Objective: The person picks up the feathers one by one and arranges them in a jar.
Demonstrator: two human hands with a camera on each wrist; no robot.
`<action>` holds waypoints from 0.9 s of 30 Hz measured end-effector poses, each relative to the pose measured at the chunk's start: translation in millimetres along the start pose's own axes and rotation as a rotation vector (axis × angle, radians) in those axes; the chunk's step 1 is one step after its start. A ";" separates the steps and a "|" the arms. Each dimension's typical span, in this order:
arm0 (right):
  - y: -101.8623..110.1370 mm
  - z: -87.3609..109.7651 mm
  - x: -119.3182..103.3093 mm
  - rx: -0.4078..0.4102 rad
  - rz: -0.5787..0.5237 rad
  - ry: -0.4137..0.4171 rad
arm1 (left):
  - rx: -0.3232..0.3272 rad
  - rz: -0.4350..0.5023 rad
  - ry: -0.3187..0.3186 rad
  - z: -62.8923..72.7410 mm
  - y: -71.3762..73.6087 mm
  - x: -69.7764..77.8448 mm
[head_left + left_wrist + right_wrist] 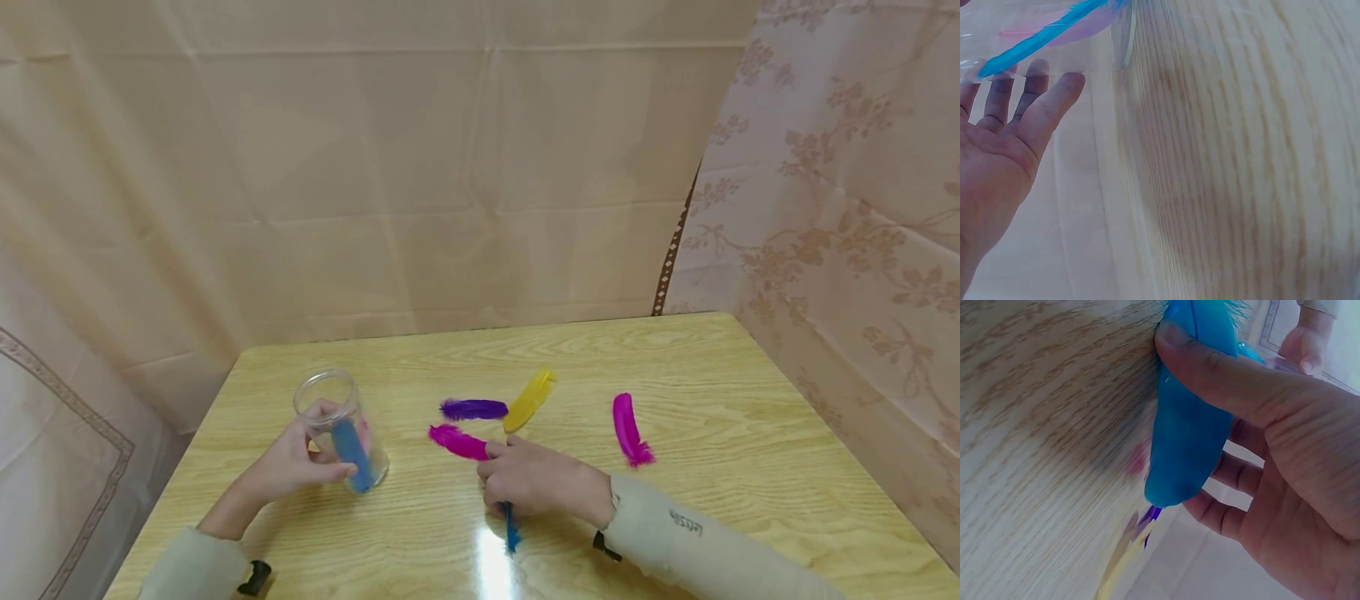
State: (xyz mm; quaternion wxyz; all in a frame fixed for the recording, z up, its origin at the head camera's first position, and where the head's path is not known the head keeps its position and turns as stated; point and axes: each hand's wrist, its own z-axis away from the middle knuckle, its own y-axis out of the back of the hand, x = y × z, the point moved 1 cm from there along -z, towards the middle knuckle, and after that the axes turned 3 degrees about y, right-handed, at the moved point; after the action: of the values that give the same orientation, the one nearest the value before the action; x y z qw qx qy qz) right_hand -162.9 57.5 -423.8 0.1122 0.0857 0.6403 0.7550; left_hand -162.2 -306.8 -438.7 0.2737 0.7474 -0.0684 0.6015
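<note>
On the pale greyish-green cloth sleeve (pixel 720 546) of the person's right arm, near the wrist, stands small dark lettering (pixel 686 522) that seems to read "Let'sSlim", its last letters too blurred to be certain.

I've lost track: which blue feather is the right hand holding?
The blue feather outside the jar, between thumb and fingers; the other blue feather is inside.

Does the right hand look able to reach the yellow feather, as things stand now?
Probably yes: the yellow feather lies uncovered on the table, just beyond the right hand. However, this hand holds a blue feather, which may hinder gripping.
</note>
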 end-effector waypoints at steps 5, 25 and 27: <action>0.6 -0.9 0.4 -0.008 -0.006 0.017 | 0.000 -0.001 0.009 0.2 -0.1 -2.1; 12.1 -6.1 8.6 0.115 -0.044 0.190 | 0.007 0.002 -0.007 -0.4 -1.4 -1.2; 12.7 -7.2 9.1 0.147 -0.091 0.205 | 0.010 -0.005 -0.001 -0.2 -1.0 -1.4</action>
State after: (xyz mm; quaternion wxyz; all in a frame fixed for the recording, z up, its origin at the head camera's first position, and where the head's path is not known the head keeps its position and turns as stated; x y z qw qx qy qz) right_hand -174.3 51.2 -412.6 0.0735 -0.0131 0.7052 0.7050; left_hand -162.3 -306.1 -440.4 0.2716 0.7492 -0.0635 0.6008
